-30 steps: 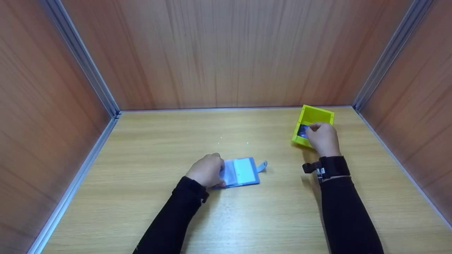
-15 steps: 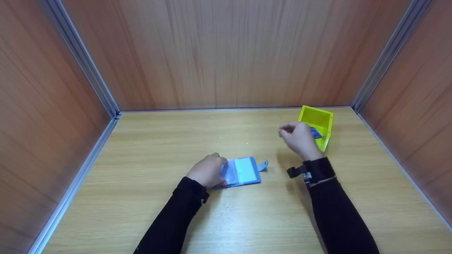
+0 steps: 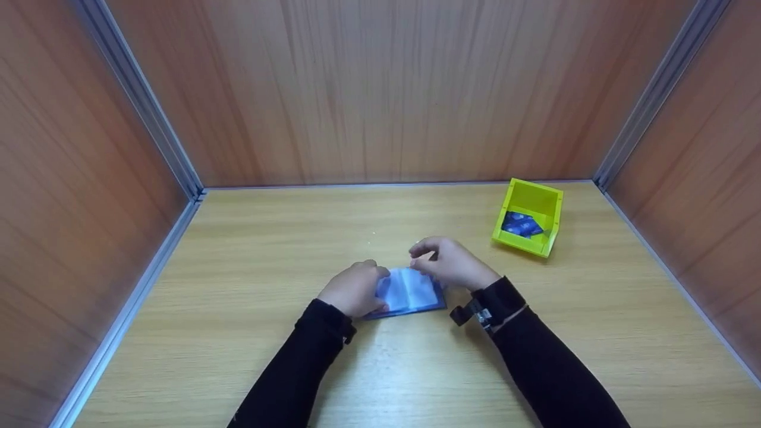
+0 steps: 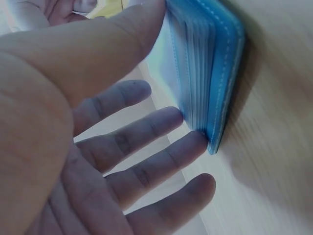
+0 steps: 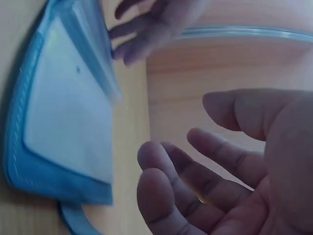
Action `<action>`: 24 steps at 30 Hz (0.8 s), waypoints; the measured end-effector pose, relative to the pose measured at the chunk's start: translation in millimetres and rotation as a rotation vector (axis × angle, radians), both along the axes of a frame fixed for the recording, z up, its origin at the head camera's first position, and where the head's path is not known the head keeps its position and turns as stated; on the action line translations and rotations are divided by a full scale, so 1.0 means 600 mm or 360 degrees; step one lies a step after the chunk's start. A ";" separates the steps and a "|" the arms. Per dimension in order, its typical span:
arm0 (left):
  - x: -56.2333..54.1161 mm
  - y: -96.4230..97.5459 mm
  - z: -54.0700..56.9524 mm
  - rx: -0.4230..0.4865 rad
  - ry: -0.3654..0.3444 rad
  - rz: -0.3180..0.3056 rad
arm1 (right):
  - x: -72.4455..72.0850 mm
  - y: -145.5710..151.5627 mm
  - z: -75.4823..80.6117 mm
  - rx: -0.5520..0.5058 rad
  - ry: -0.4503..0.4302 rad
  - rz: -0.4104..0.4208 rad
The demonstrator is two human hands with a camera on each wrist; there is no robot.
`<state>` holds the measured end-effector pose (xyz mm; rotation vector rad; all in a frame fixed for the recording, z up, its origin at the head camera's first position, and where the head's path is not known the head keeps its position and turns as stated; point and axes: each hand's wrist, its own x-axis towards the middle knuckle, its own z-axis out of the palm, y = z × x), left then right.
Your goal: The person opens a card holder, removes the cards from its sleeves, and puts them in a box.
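A small blue card holder with clear sleeves lies spread on the table. My left hand holds its left part, thumb at the near edge and fingers toward the far edge. In the left wrist view, the stacked sleeves fan up beside the stitched cover, with my thumb and two fingertips at them. Over the holder's far right corner is my right hand, fingers loosely bent and thumb apart, nothing between them. The right wrist view shows a white page inside the cover and a strap below it.
To the back right stands a yellow-green open box with dark blue shiny pieces in it. Wood-grain panels wall the table at the back and both sides. Tiny white specks lie behind the holder.
My right hand has come from inside the box leftward and nearer, over to the card holder. The holder's right page, pale before, now looks bluer. My left hand has barely moved.
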<state>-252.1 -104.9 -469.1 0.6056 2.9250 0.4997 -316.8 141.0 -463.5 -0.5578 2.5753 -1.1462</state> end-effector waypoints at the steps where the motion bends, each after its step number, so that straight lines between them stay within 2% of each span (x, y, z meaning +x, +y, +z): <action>1: 0.000 0.001 -0.001 0.0000 0.0002 -0.0003 | 0.003 -0.005 -0.005 -0.0012 0.0002 0.0040; 5: 0.001 0.003 -0.002 0.0004 -0.0008 -0.0011 | 0.013 -0.022 -0.022 -0.0022 -0.0029 0.0182; 7: 0.001 0.003 -0.003 0.0009 -0.0011 -0.0014 | 0.019 -0.030 -0.027 -0.0009 -0.0062 0.0212; 11: 0.002 0.004 -0.002 0.0031 -0.0015 -0.0007 | 0.025 -0.041 -0.036 0.0062 -0.0057 0.0216; 15: 0.004 0.001 0.001 0.0076 -0.0046 0.0037 | 0.027 -0.046 -0.042 0.0127 0.0007 0.0234; 20: 0.004 -0.004 0.007 0.0105 -0.0114 0.0126 | 0.027 -0.047 -0.042 0.0131 0.0017 0.0208; 24: 0.000 -0.005 0.008 0.0090 -0.0121 0.0143 | 0.023 -0.044 -0.043 0.0104 0.0015 0.0215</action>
